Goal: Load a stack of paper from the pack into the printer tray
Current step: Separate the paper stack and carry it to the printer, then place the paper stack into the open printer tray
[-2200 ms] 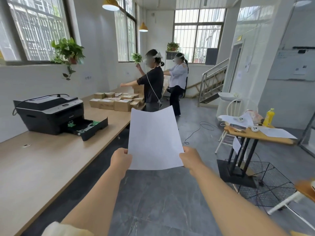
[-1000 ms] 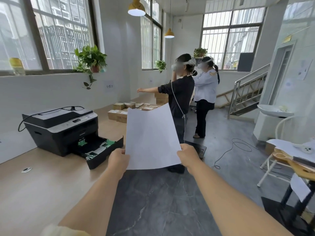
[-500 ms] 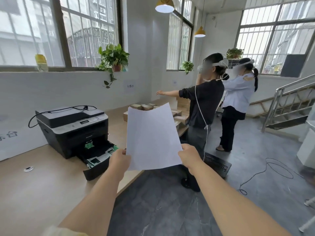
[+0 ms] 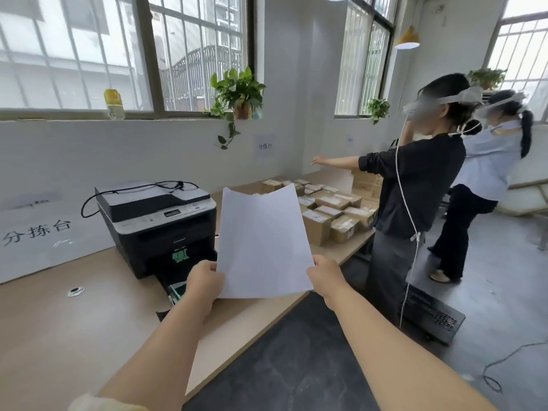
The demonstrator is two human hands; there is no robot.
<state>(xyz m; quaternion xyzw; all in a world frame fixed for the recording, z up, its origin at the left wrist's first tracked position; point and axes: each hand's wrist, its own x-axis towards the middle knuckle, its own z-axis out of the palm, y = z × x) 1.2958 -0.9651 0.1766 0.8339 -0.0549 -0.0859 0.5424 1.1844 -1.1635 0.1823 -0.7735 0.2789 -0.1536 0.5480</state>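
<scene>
I hold a white stack of paper (image 4: 262, 241) upright in front of me. My left hand (image 4: 204, 284) grips its lower left corner and my right hand (image 4: 324, 277) grips its lower right corner. Behind the paper, on the wooden table (image 4: 74, 336), stands a black and grey printer (image 4: 157, 223). Its pulled-out tray (image 4: 175, 287) shows just left of my left hand, mostly hidden by the hand and the sheets. No paper pack is in view.
Several cardboard boxes (image 4: 329, 215) cover the table's far right end. A person in black (image 4: 415, 203) stands at that end with an arm stretched out; another person in a light shirt (image 4: 486, 185) stands behind. A laptop (image 4: 430, 315) and cables lie on the grey floor.
The view has swung left and closer to the table. The printer now sits directly behind the paper. Both hands keep the same grip on the sheets.
</scene>
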